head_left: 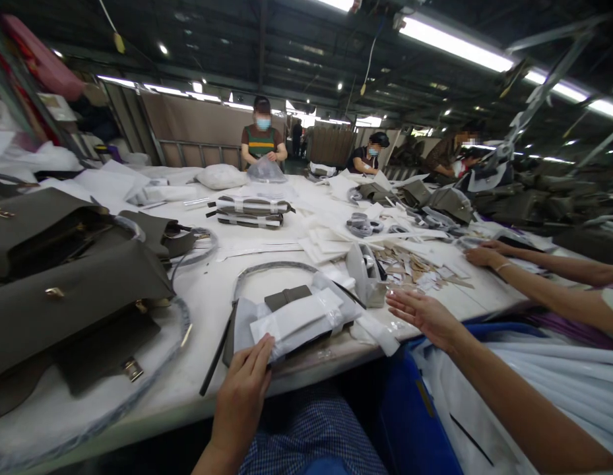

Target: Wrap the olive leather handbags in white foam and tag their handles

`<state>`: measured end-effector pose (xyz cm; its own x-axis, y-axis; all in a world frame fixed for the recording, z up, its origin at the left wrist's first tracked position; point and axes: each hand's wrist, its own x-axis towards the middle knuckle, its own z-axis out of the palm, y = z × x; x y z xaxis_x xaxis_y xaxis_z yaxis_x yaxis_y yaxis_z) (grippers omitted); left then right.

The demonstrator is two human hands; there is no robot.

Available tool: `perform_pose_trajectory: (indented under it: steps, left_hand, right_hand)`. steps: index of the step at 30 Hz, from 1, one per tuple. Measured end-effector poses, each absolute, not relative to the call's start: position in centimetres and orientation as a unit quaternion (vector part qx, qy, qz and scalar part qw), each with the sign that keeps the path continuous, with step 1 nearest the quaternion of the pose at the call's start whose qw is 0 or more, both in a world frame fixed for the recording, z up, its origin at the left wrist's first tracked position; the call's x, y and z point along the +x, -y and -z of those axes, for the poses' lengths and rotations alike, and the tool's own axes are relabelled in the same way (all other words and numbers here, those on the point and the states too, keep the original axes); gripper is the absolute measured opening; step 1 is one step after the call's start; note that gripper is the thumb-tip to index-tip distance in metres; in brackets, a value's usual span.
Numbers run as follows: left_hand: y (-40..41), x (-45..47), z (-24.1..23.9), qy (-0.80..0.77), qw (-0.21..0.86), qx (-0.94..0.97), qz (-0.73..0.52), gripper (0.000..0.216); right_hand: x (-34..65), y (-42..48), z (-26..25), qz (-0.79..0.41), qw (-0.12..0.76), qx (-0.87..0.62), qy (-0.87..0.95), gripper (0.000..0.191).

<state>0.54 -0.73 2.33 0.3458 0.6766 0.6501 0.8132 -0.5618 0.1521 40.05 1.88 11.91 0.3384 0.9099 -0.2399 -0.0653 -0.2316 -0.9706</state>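
Observation:
A dark olive handbag (288, 298) lies in front of me on the white table, partly covered with white wrapping sheet (299, 320) and strips of clear tape. Its plastic-wrapped handle (274, 266) arches away from me. My left hand (247, 379) grips the bag's near left corner, fingers together on top of the white sheet. Over the table's front edge, my right hand (425, 316) reaches toward a grey tape dispenser (365, 274), fingers stretched out. A small clear glint shows at its fingertips; I cannot tell whether it is tape.
Unwrapped olive handbags (73, 297) crowd the left side. Wrapped flat bags (251, 211) lie farther back. Cardboard scraps (415, 264) spread beyond the dispenser. A co-worker's hands (487, 254) rest on the table at right. A blue bin (410, 409) with white material stands below my right arm.

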Motion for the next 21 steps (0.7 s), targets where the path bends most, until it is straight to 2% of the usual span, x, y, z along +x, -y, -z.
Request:
perform_pose_trajectory:
  steps: [3,6,12,15,18,21]
  left_hand:
    - [0.6,0.4,-2.3,0.456,0.101,-0.818,0.335,0.049]
    - [0.5,0.1,-2.3,0.459,0.098,-0.821,0.327,0.051]
    - [0.3,-0.5,-2.2,0.467,0.089,-0.823,0.312,0.052]
    - [0.3,-0.5,-2.0,0.47,0.093,-0.819,0.316,0.053]
    - [0.3,-0.4,-1.9,0.481,0.086,-0.811,0.323,0.053]
    - [0.5,-0.4,-1.9,0.493,0.058,-0.809,0.316,0.055]
  right_hand:
    - [40.0,-1.3,-9.0,-0.434,0.533,-0.648,0.328,0.022]
    - [40.6,-2.1,-7.2,-0.362,0.506,-0.703,0.345,0.024]
    - [42.8,-3.0,-7.9,-0.277,0.432,-0.754,0.41,0.011]
    - [42.8,-1.9,-9.6,-0.17,0.353,-0.743,0.543,0.009]
    - [41.1,-0.9,-11.8,-0.04,0.242,-0.655,0.715,0.015]
    - [37.8,-0.6,-14.3,-0.034,0.17,-0.537,0.825,0.021]
